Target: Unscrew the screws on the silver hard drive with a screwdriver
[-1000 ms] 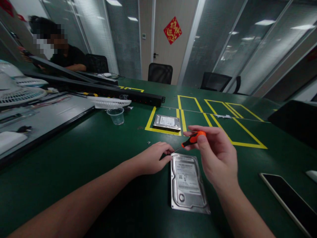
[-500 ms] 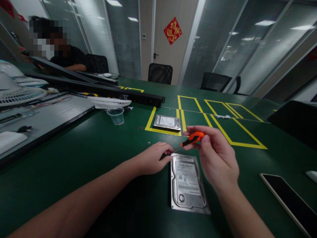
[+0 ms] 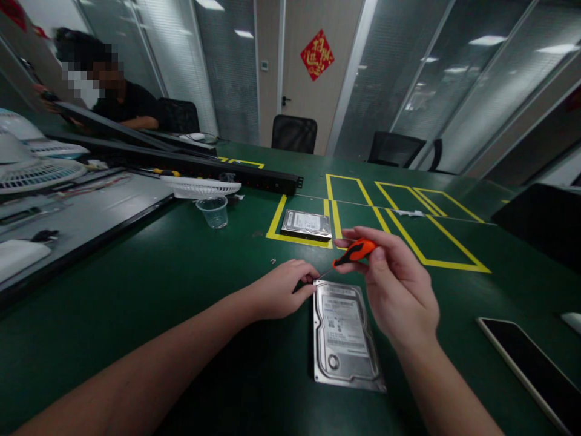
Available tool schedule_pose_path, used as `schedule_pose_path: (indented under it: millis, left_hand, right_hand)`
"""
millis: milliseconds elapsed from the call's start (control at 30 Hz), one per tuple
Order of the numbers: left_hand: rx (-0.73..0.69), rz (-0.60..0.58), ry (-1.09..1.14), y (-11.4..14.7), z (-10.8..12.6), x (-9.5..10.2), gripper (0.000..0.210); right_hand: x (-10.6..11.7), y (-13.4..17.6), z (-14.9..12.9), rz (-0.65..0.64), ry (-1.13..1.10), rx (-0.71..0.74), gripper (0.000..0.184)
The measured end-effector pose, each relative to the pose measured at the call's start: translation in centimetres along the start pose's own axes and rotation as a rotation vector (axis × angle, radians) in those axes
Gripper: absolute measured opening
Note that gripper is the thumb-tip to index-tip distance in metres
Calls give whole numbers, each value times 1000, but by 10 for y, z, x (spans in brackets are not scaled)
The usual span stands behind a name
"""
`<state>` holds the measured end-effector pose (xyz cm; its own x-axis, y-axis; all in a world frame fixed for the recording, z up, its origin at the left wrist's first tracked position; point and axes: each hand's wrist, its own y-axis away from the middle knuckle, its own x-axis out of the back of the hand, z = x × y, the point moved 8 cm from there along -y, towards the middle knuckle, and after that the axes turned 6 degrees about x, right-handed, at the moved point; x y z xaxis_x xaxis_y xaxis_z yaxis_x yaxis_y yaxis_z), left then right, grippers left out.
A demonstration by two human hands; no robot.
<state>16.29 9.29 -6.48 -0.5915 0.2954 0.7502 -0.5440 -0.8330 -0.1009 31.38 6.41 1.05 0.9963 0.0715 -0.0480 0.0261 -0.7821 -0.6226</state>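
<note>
A silver hard drive (image 3: 342, 333) with a white label lies flat on the green table in front of me. My left hand (image 3: 290, 287) is curled at its far left corner, thumb against the side edge and fingertips at the corner by the screwdriver tip. In my right hand (image 3: 399, 278) is an orange and black screwdriver (image 3: 356, 251), gripped by the handle. Its thin shaft slants down left to that same corner; fingertips partly hide the tip. Small metal pieces, probably screws (image 3: 273, 261), lie left of the drive, beyond my left hand.
A second hard drive (image 3: 306, 224) sits inside a yellow tape outline (image 3: 276, 224). Left of it stand a clear plastic cup (image 3: 212, 212), a white fan grille (image 3: 200, 186) and a long black bar (image 3: 258, 179). A phone (image 3: 531, 363) lies at right. Another person (image 3: 131, 103) sits far left.
The screwdriver handle and my right hand have shifted very slightly, with the fingers turned a little upward. My left hand and the hard drive stay in place.
</note>
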Motion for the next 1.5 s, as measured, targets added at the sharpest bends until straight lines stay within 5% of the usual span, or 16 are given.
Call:
schedule_pose_path:
  millis: [200,533,767,1067,1267,1500]
  left_hand:
    - [-16,4,3,0,-1,-1,17]
    - [6,-6,-5,0,2,1,17]
    - [-8,1,1,0,1,0,18]
    - [-11,6,-7,-1,0,0,17]
    - [-9,0,-5,-1,1,0,17]
    - [-10,3,-3,0,1,1,16]
  right_hand:
    - [0,0,-6,45,62,23,14]
    - [-1,1,1,-7,17,-16,27]
    - [0,1,-4,16,76,-1,17]
    - [-1,1,2,-8,33,-4,27]
    - [-3,0,-5,20,41,15,13]
    - [-4,0,-1,-20,20,-7,23]
